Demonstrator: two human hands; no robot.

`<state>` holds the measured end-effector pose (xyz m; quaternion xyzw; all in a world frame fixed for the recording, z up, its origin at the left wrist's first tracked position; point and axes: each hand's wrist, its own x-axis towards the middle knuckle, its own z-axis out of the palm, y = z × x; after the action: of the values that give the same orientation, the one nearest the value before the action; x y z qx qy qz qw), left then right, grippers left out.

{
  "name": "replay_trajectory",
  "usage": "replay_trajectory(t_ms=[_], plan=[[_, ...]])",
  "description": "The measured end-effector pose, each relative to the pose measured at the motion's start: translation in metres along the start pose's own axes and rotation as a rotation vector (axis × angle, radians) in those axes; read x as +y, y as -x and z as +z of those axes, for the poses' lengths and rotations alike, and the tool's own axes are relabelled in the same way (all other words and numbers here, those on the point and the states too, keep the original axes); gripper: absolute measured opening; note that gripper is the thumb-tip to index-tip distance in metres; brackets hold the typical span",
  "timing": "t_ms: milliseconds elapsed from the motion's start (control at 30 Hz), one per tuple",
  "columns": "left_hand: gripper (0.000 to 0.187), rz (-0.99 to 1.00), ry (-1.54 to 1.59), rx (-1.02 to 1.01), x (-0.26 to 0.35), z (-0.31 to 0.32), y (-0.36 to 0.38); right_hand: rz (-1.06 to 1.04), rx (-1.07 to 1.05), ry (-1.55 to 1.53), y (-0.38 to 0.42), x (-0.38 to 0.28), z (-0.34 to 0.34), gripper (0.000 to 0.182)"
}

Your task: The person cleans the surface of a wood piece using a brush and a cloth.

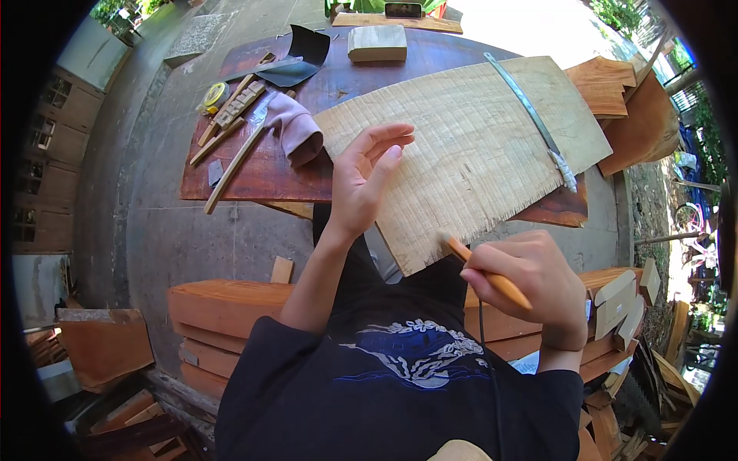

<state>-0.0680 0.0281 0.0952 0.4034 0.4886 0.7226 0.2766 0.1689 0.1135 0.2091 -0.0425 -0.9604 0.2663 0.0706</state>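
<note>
A wide, pale wooden board (438,146) lies across the worktable, one corner reaching over the near edge toward my lap. My right hand (530,280) is closed around a wooden-handled brush (503,286), whose small dark tip meets the board's near edge; the tip is too small to make out clearly. Above the board's left part, my left hand (369,173) is held with fingers loosely curved and apart, nothing in it. A long thin metal blade (526,107) with a wrapped end rests across the board's right side.
On the dark red table (261,177) are a pinkish cloth (296,131), several wooden sticks, a yellow tape measure (216,96), a curved black sheet (304,58) and a wooden block (377,44). Stacked timber (223,307) sits beside me. A phone (403,10) stands at the far edge.
</note>
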Motion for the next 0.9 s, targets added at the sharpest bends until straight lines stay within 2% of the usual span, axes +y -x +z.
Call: replay_trajectory(t_ms=[133,233,333,433,533,633,733,833,900], plan=[[0.033,0.000,0.013,-0.008,-0.001,-0.001,0.000,-0.036,-0.114,0.054,0.009,-0.006,-0.021,0.017],[0.033,-0.006,0.023,-0.005,0.000,-0.001,0.000,-0.092,0.041,0.016,-0.004,0.002,-0.001,0.016],[0.033,-0.005,0.023,-0.010,0.000,-0.001,0.000,-0.036,-0.210,0.136,0.006,-0.001,-0.023,0.015],[0.033,-0.003,0.026,-0.007,0.000,-0.002,0.000,-0.142,0.011,-0.117,-0.002,-0.003,-0.015,0.015],[0.033,-0.003,0.024,-0.012,-0.001,-0.002,0.000,-0.057,-0.171,0.069,-0.001,0.001,-0.011,0.016],[0.032,0.001,0.026,-0.009,-0.001,-0.002,0.000,-0.028,0.081,-0.055,0.005,-0.005,-0.019,0.016],[0.032,0.003,0.030,-0.010,-0.001,-0.001,-0.001,0.028,-0.120,0.166,-0.001,0.006,-0.003,0.016],[0.032,-0.001,0.033,-0.013,0.000,-0.001,0.000,0.060,-0.104,0.061,0.006,0.005,-0.021,0.018],[0.032,-0.001,0.035,-0.009,0.001,-0.002,0.000,-0.030,0.010,0.049,-0.005,0.008,-0.006,0.019]])
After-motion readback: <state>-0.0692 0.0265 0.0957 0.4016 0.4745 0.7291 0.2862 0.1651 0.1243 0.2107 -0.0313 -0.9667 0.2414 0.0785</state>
